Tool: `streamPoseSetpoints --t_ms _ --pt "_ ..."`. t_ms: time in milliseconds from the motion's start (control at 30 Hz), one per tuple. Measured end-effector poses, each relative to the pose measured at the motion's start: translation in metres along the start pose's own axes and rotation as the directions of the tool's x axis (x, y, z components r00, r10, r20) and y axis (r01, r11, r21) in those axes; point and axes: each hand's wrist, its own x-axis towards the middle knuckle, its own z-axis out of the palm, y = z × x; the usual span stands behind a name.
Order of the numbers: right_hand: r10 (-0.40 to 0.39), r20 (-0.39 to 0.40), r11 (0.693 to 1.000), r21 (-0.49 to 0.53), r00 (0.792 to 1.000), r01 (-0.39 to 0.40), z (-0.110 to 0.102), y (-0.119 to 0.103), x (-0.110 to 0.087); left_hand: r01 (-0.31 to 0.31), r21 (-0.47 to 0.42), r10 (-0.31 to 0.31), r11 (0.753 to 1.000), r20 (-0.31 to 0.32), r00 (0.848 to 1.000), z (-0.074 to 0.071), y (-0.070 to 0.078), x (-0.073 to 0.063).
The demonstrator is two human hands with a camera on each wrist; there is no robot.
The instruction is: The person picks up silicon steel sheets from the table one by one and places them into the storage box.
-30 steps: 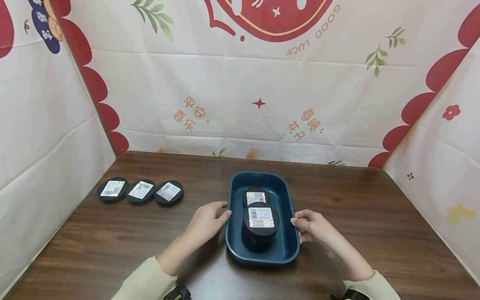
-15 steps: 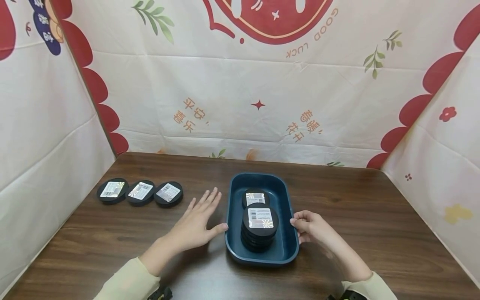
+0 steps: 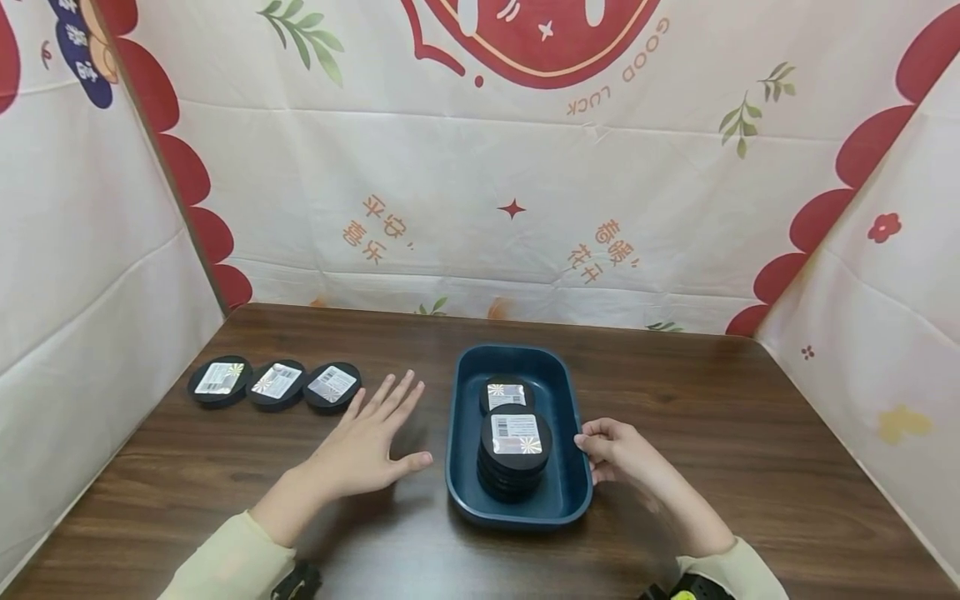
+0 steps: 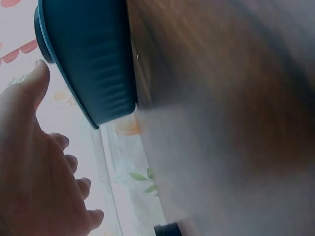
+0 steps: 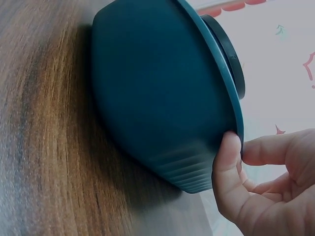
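While the right hand (image 3: 615, 450) pinches a blue tray (image 3: 566, 487) by its rim, the left hand (image 3: 356, 452) spreads its fingers wide, holding nothing, between the tray and three black discs (image 3: 276, 385) in a row on the wooden table (image 3: 675, 375); inside the tray, a disc stack (image 3: 513, 454) stands before another disc (image 3: 506, 392).

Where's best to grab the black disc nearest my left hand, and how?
The black disc is likely best pinched by its round rim, your left hand coming from the right: it lies flat; a neighbouring disc crowds its left, and none adjoins its right.
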Motion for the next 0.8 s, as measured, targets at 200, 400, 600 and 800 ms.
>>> streamPoseSetpoints --t_ms 200,400,600,800 --pt "0.011 -0.011 1.0 0.01 1.0 -0.011 0.002 0.0 0.0 -0.011 0.045 0.013 0.999 -0.037 0.999 -0.006 -0.013 -0.005" --pt "0.006 -0.003 1.0 0.007 1.0 -0.006 0.003 0.0 0.0 0.024 0.061 -0.022 0.998 -0.039 0.999 -0.014 -0.026 -0.011" --pt "0.013 -0.02 1.0 0.011 1.0 -0.012 0.002 -0.001 0.001 0.059 0.055 -0.058 0.997 -0.022 0.998 -0.021 -0.04 -0.017" --pt "0.013 -0.016 1.0 0.008 1.0 -0.013 0.0 -0.002 0.001 0.094 0.052 -0.092 0.994 -0.027 0.995 -0.025 -0.053 -0.023"
